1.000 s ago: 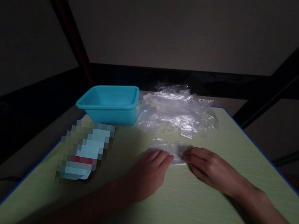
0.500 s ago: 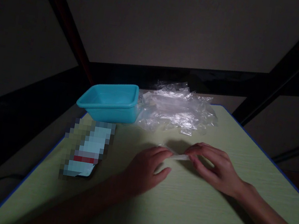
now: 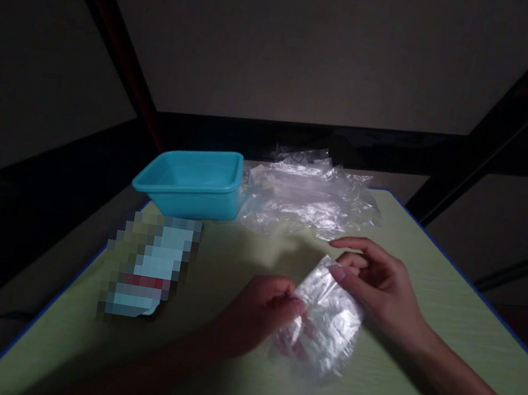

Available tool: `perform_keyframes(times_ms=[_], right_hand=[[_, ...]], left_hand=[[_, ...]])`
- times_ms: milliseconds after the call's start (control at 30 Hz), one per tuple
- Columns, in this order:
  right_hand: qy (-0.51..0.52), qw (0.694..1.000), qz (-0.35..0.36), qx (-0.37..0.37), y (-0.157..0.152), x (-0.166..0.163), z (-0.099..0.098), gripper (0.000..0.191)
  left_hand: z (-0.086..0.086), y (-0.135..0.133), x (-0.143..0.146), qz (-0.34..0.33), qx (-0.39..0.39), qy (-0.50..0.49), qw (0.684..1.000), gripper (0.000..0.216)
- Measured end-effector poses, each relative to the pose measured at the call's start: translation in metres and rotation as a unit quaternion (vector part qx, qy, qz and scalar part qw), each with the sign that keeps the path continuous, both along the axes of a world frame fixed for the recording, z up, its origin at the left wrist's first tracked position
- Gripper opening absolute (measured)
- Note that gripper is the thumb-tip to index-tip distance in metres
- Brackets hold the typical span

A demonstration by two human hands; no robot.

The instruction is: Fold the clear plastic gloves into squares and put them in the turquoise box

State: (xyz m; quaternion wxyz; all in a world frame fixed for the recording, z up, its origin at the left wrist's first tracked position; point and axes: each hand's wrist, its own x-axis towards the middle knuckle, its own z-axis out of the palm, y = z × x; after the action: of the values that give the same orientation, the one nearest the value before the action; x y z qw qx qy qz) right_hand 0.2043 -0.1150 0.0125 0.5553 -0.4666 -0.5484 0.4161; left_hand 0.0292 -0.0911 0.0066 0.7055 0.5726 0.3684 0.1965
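Note:
Both hands hold a clear plastic bag (image 3: 328, 328) over the near middle of the table. My left hand (image 3: 259, 310) pinches its upper left edge between thumb and fingers. At the bag's upper right corner, my right hand (image 3: 380, 286) grips with the thumb in front and fingers behind, the index finger stretched out. The bag's crinkled body hangs toward me, its lower end blurred. Beyond the hands lies a pile of clear plastic bags (image 3: 304, 197), crumpled and shiny.
A turquoise plastic basin (image 3: 188, 202) stands at the far left, beside the pile. In front of it lies a pixelated flat light-blue object (image 3: 158, 261). The green table (image 3: 195, 380) has a blue edge, with a dark-trimmed wall behind.
The thin, flat-looking plastic between my hands has been lifted and turned, so the bag's face shows. My left thumb has closed on it. The view has shifted slightly.

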Motion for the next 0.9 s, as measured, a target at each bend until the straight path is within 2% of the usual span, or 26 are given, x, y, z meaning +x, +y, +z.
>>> perform_keyframes(times_ms=[67, 167, 367, 567, 667, 800, 833, 900], right_hand=[[0.030, 0.998, 0.022, -0.060, 0.003, 0.000, -0.002, 0.032], [0.040, 0.991, 0.044, -0.118, 0.008, 0.000, -0.006, 0.037], [0.044, 0.992, 0.034, -0.115, 0.014, -0.003, -0.007, 0.040], [0.077, 0.987, 0.004, -0.140, 0.013, -0.004, -0.008, 0.036], [0.160, 0.965, 0.022, -0.208, 0.014, -0.001, -0.008, 0.032], [0.296, 0.900, 0.084, -0.308, 0.014, 0.001, -0.008, 0.035], [0.316, 0.889, 0.097, -0.316, 0.013, 0.000, -0.009, 0.037], [0.330, 0.889, 0.107, -0.299, 0.011, -0.004, -0.010, 0.035]], left_hand=[[-0.003, -0.003, 0.002, 0.013, -0.041, -0.008, 0.999, 0.019], [-0.010, -0.004, 0.004, 0.041, -0.057, -0.008, 0.997, 0.020], [-0.023, -0.005, 0.005, 0.028, 0.002, 0.024, 0.999, 0.020], [-0.021, -0.006, 0.004, 0.016, 0.012, 0.041, 0.999, 0.020], [-0.019, -0.005, 0.004, 0.027, 0.001, 0.029, 0.999, 0.020], [-0.021, -0.002, 0.004, 0.088, 0.031, 0.030, 0.995, 0.021], [-0.023, -0.001, 0.003, 0.106, 0.042, 0.034, 0.993, 0.021], [-0.025, 0.001, 0.002, 0.141, 0.062, 0.041, 0.987, 0.022]])
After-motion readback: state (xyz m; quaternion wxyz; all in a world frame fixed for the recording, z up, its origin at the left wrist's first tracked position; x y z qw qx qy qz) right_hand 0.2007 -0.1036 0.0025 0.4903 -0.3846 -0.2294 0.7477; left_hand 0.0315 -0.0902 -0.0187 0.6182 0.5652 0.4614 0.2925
